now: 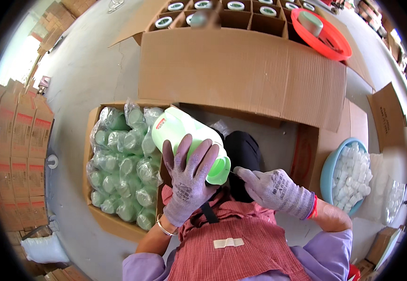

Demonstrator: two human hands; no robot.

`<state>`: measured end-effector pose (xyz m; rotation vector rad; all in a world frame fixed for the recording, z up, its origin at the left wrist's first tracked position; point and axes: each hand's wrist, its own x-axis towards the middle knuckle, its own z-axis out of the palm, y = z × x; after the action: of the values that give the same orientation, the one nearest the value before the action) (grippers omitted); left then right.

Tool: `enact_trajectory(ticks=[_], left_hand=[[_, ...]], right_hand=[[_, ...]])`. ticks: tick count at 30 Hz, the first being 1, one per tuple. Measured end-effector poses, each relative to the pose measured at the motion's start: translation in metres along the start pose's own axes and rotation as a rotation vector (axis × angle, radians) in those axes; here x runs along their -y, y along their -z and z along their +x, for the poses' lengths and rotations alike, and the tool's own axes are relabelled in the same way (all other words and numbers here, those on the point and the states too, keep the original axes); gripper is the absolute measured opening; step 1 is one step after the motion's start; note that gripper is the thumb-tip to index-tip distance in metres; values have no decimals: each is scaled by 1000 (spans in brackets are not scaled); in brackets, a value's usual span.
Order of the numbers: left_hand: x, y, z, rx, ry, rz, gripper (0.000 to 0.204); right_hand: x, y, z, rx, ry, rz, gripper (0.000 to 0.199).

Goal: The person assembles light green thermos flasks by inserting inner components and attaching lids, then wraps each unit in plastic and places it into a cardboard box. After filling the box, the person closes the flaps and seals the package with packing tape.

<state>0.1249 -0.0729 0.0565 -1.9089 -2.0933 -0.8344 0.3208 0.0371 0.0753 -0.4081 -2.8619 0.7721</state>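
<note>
My left hand point(188, 180), in a grey knit glove, grips a pale green plastic bottle point(180, 133) lying tilted across my lap, its open neck point(220, 169) pointing right. My right hand point(274, 189), gloved too, sits just right of the neck with its forefinger and thumb pinched toward the opening; whatever small thing it holds is too small to make out. A blue bowl point(326, 173) full of small white caps stands at my right.
A cardboard box point(91, 140) of bagged green bottles lies at my left. Ahead is a large open carton point(241, 70) with dividers holding bottles, and a red basin point(327, 44). Stacked cartons point(20, 154) line the left. Grey concrete floor all around.
</note>
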Motion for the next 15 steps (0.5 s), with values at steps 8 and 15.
enact_trajectory(ticks=[8,15], left_hand=[[-6,-12,-23,18,-86,88,65],[-6,-26,-45,10,-89,150,62]], right_hand=[[3,-16,5,138,-137,-131,17],[-1,-45,-1,128,-170,55,21]])
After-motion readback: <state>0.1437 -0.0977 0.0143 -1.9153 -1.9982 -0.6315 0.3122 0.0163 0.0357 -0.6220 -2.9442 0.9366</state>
